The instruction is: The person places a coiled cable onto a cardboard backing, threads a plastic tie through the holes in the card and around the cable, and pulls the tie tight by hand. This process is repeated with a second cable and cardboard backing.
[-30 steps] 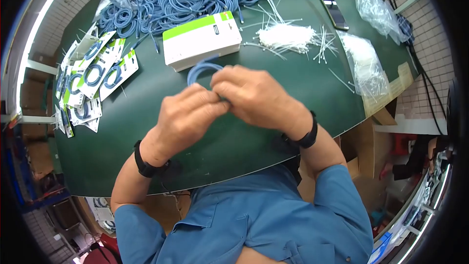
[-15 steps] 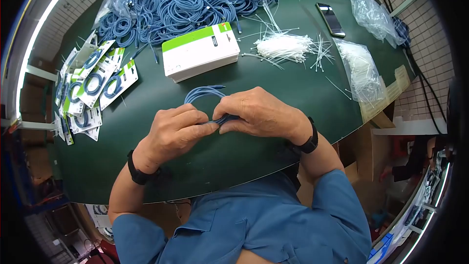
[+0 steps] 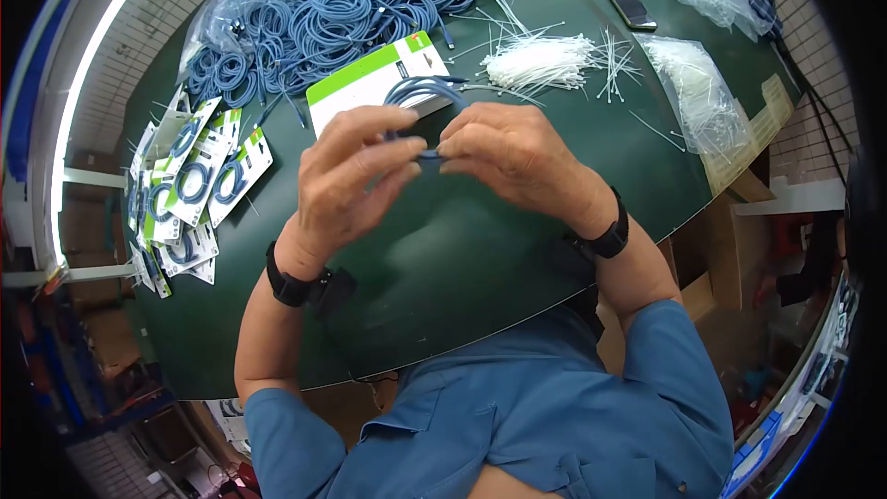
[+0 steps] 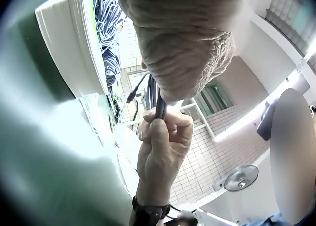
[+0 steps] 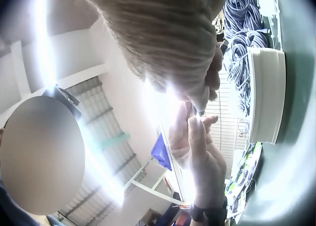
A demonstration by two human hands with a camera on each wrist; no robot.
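A coiled blue cable (image 3: 420, 88) is held up between both hands, in front of the white and green box (image 3: 370, 83). The left hand (image 3: 351, 171) pinches the coil's near side between thumb and fingers, and the right hand (image 3: 513, 152) pinches it just to the right; a small gap parts the fingertips. In the left wrist view the cable strands (image 4: 160, 105) run up from the right hand's (image 4: 160, 152) thumb and fingers, a plug end (image 4: 131, 95) sticking out beside them. The right wrist view shows the left hand (image 5: 202, 147) with its thumb up against the strands, mostly hidden.
A big heap of blue cables (image 3: 342, 0) lies at the back. Carded cables (image 3: 189, 187) are piled at the left. White cable ties (image 3: 540, 65) lie loose right of the box, with a phone (image 3: 625, 0) and a bag of ties (image 3: 695, 111) farther right.
Both hands have lifted the coil away from the body, so that it now overlaps the box. The left hand's fingers are raised more, and the head view has shifted slightly.
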